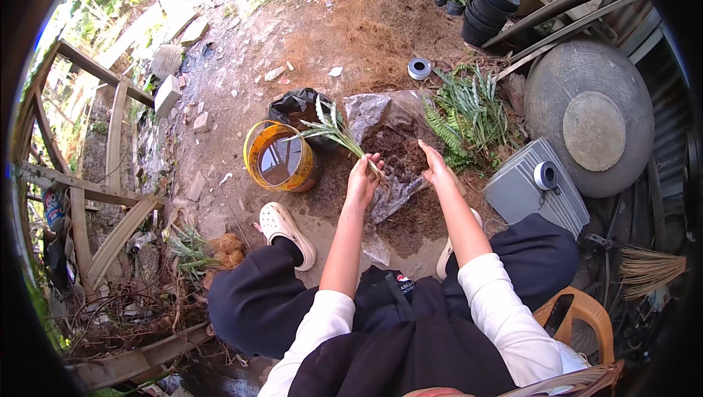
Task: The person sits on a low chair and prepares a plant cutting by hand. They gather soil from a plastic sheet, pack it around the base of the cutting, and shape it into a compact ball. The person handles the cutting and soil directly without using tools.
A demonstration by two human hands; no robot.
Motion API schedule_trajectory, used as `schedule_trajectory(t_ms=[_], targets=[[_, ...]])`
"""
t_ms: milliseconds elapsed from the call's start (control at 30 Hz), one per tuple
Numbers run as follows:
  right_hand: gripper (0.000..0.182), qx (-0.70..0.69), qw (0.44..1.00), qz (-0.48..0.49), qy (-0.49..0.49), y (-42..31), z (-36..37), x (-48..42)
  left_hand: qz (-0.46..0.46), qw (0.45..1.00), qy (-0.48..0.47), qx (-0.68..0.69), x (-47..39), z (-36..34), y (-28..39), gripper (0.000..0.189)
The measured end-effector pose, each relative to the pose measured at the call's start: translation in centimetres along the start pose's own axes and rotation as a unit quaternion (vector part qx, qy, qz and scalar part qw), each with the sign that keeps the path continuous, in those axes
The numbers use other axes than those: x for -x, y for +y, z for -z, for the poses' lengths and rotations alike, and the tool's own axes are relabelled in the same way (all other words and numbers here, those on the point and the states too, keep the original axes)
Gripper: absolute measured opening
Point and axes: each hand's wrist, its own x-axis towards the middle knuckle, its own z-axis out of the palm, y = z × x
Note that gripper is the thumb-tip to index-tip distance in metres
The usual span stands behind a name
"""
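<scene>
My left hand (363,180) grips a small bunch of green leafy plants (336,132) by the stems, the leaves pointing up and left. To its right, my right hand (434,163) is apart from the bunch, fingers extended and nothing visible in it. Below both hands lies dark fibrous planting material (396,147) on a crumpled clear plastic sheet (369,111). Left of the bunch stands a yellow bucket (307,169) of dark water, with a black plastic bag (294,105) behind it. A pile of cut ferns and leafy plants (472,117) lies right of my right hand.
A roll of tape or ribbon (419,69) lies on the ground; another roll (546,176) sits on grey slabs (527,194). Stacked black pots (486,13) and a large round grey vessel (593,117) stand right. A wooden frame (112,139) borders the left; a stick broom (651,271) lies lower right.
</scene>
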Motion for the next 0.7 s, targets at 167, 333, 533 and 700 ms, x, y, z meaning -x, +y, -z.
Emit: schedule_trajectory(t_ms=[167, 333, 533, 700], targets=[[0.048, 0.115, 0.993, 0.019, 0.023, -2.4, -3.0, 4.9, -0.012, 1.0, -0.011, -0.023, -0.2, 0.6, 0.2, 0.021], [0.036, 0.186, 0.968, 0.147, -0.082, -4.2, -4.5, 8.8, -0.019, 0.999, -0.028, -0.035, -0.7, -0.3, -0.8, 0.021], [0.028, 0.381, 0.844, 0.375, -0.041, -1.5, -9.3, 12.1, -0.097, 0.995, -0.03, -0.001, -0.6, -2.2, -1.7, 0.028], [0.034, 0.442, 0.779, 0.444, 0.025, 0.8, -10.8, 13.9, -0.105, 0.986, -0.072, 0.11, -0.4, -3.1, -1.9, 0.032]])
